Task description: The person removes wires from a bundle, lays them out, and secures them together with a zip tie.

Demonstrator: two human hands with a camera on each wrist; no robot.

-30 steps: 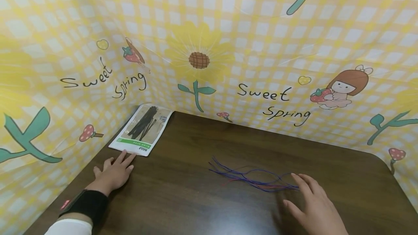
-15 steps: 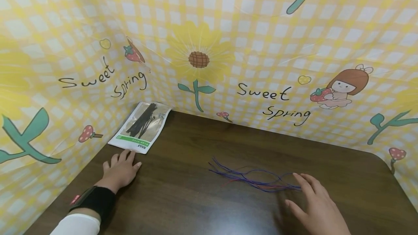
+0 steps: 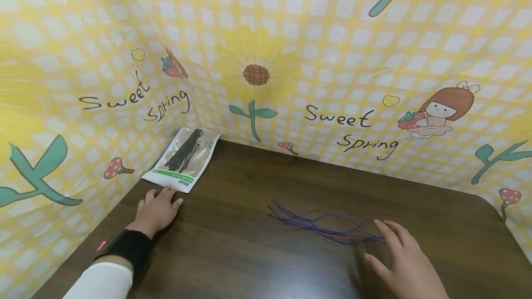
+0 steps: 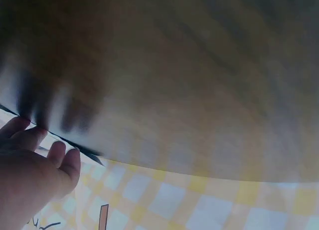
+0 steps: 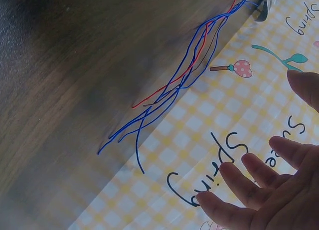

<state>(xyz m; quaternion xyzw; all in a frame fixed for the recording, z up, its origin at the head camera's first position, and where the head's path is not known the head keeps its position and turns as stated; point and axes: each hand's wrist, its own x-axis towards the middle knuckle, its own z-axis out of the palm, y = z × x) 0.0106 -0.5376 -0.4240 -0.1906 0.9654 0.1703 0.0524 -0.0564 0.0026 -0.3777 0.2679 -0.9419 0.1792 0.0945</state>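
A flat white packet (image 3: 199, 163) with a clear window and a green stripe lies in the far left corner of the table; dark strips show inside it. My left hand (image 3: 155, 211) is at its near edge, fingertips touching the edge, fingers relaxed. In the left wrist view, the fingers (image 4: 70, 162) overlap the packet's white edge. Several thin blue wires (image 5: 179, 88) and a red wire (image 5: 203, 48) lie in a loose bundle mid-table. Over the bundle's right end, my right hand (image 3: 409, 262) is held with fingers spread loosely, gripping nothing, and covers that end in the head view.
The dark brown wooden table (image 3: 232, 262) has a rounded far right corner. A yellow checked cloth (image 3: 332, 59) with flower prints and lettering stands as a wall along the back and left sides. My left wrist wears a black band (image 3: 130, 248).
My left hand has moved forward and a little to the right, and the packet has slid slightly away toward the back corner. The wires and my right hand have hardly moved.
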